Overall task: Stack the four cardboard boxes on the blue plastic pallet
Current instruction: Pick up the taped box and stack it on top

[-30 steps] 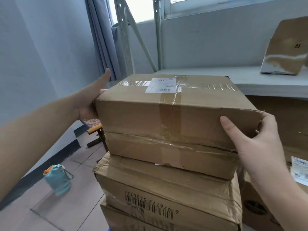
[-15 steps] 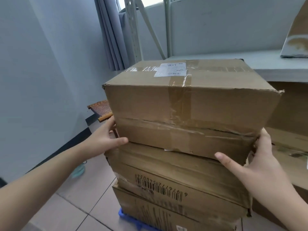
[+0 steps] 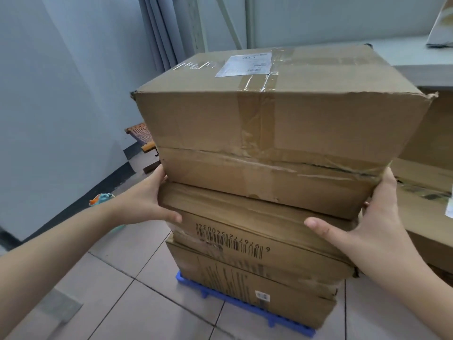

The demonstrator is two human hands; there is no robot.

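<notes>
- My left hand (image 3: 149, 204) is pressed flat on the left side of the stack. My thumb sits on the front of the barcode box (image 3: 245, 239).
- My right hand (image 3: 372, 222) is on the right side, with fingers spread wide. My thumb points across the front, just under the top box (image 3: 269, 133).
- Both hands are open and pushing in. They are not curled around anything.
- The top box sits between my hands and just above them. It rests on the barcode box.
- Under that is a bottom box (image 3: 245, 288) with a small sticker. It sits on the blue pallet (image 3: 220, 296), down below my hands.
- I can count three boxes in the stack. There may be a thin one squashed in the middle, but I cannot tell.
- The top box is bigger than the ones under it. It sticks out on the side of my right hand, so it could tip that way if I let go too fast.
- The barcode box looks squashed and bent. It could sag, and then the stack would lean.
- If one hand pushes harder than the other, the middle box could slide out.
- My arms reach forward and down, with both wrists turned inward.
</notes>
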